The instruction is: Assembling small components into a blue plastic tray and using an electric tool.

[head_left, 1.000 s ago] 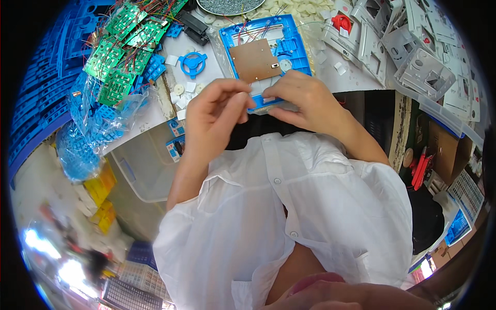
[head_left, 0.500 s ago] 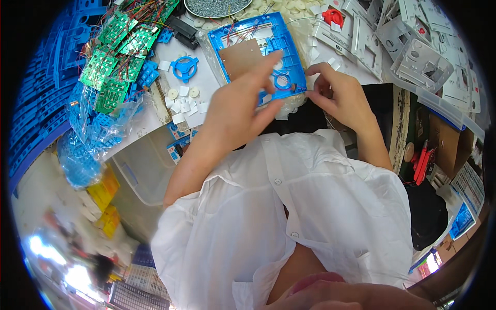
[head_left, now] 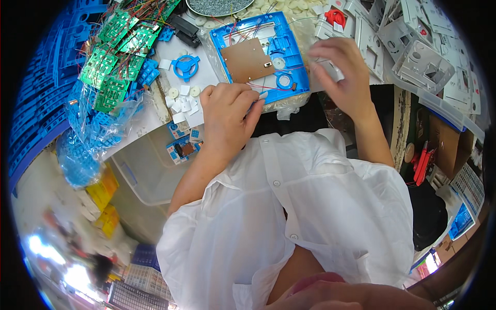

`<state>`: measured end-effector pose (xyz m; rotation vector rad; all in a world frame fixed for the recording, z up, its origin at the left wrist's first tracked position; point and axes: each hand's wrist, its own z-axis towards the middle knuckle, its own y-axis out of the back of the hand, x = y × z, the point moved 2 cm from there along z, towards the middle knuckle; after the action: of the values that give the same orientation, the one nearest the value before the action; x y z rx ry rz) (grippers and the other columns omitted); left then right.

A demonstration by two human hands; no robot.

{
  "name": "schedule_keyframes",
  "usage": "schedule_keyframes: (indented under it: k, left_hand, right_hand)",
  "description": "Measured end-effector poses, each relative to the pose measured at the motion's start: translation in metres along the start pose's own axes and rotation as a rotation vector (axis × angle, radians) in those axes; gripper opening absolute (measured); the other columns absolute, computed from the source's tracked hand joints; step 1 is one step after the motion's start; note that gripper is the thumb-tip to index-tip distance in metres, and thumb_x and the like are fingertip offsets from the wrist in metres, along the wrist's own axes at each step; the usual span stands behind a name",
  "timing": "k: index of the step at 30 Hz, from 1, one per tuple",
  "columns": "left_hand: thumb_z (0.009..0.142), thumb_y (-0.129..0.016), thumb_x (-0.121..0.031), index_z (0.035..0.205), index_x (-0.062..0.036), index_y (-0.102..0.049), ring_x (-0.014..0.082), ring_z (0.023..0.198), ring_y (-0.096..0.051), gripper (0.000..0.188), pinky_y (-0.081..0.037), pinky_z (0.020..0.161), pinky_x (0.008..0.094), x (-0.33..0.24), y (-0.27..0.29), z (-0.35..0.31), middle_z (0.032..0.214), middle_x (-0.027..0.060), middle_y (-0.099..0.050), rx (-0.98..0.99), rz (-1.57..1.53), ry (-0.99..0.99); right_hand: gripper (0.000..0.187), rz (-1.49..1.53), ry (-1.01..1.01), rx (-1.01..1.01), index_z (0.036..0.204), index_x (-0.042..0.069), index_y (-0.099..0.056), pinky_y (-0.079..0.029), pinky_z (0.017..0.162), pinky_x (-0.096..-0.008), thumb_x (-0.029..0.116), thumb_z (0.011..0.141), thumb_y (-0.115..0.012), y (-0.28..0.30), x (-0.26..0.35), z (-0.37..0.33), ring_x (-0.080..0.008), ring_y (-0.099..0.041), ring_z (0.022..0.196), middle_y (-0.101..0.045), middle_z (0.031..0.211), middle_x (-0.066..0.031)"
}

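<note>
A blue plastic casing [head_left: 304, 77] lies open side up before me. A brown circuit board [head_left: 245, 61] sits tilted across its left part, with thin red and dark wires running about it. My left hand [head_left: 227, 111] is at the casing's near left corner, fingers curled and thumb close to them. A small pale piece [head_left: 263, 95] shows at those fingertips; what they grip is mostly hidden. My right hand [head_left: 343, 77], blurred, hovers beside the casing's right edge, thumb and fingers apart. A thin wire runs from the casing toward it.
Green circuit boards [head_left: 111, 72] with wires pile up at the left, near blue plastic parts [head_left: 44, 98]. A blue ring [head_left: 185, 67] and small white pieces [head_left: 183, 106] lie left of the casing. A round tray of tiny metal parts [head_left: 219, 6] stands behind; white panels [head_left: 426, 64] fill the right.
My left hand has drawn back from over the board to the casing's near left corner, its fingers now curled. My right hand has risen farther from me, away from the casing's near right corner.
</note>
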<state>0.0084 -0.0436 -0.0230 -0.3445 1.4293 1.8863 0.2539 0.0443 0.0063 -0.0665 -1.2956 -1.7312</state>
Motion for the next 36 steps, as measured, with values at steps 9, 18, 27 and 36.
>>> schedule_keyframes:
  k: [9, 18, 27, 36]
  left_hand:
    - [0.080, -0.080, -0.009, 0.093, -0.0125, -0.068, 0.0206, 0.091, -0.063, 0.018, -0.036, 0.088, 0.0413, 0.011, 0.005, -0.006, 0.096, -0.0002, -0.069, 0.018, -0.002, -0.011]
    - [0.080, -0.080, -0.006, 0.092, -0.0115, -0.069, 0.0212, 0.088, -0.063, 0.017, -0.037, 0.085, 0.0386, 0.008, 0.006, -0.005, 0.091, 0.0007, -0.069, 0.026, 0.012, -0.008]
    - [0.081, -0.079, -0.007, 0.090, -0.0104, -0.068, 0.0225, 0.086, -0.061, 0.015, -0.036, 0.085, 0.0387, 0.010, 0.005, -0.004, 0.089, 0.0016, -0.068, 0.024, 0.003, -0.003]
    - [0.082, -0.078, -0.007, 0.090, -0.0101, -0.067, 0.0240, 0.085, -0.061, 0.014, -0.037, 0.086, 0.0390, 0.008, 0.004, 0.000, 0.087, 0.0025, -0.067, 0.035, -0.004, -0.010]
  right_hand:
    - [0.023, 0.095, -0.001, 0.243, 0.097, 0.006, -0.074, -0.049, 0.079, -0.0370, 0.005, 0.076, -0.081, -0.006, 0.011, -0.010, -0.0275, -0.059, 0.090, -0.067, 0.094, -0.0068]
    - [0.017, 0.005, 0.074, 0.266, 0.087, 0.011, -0.068, -0.045, 0.081, -0.0415, 0.014, 0.077, -0.081, -0.026, 0.033, -0.018, -0.0266, -0.056, 0.093, -0.064, 0.096, -0.0032]
    - [0.016, 0.208, -0.010, 0.267, 0.099, 0.006, -0.069, -0.050, 0.077, -0.0367, 0.010, 0.086, -0.076, -0.006, 0.025, -0.013, -0.0271, -0.062, 0.084, -0.068, 0.098, -0.0068]
    - [0.021, -0.163, 0.066, 0.256, 0.111, 0.004, -0.073, -0.054, 0.068, -0.0376, 0.012, 0.092, -0.070, -0.017, -0.030, 0.040, -0.0275, -0.069, 0.077, -0.072, 0.093, -0.0102]
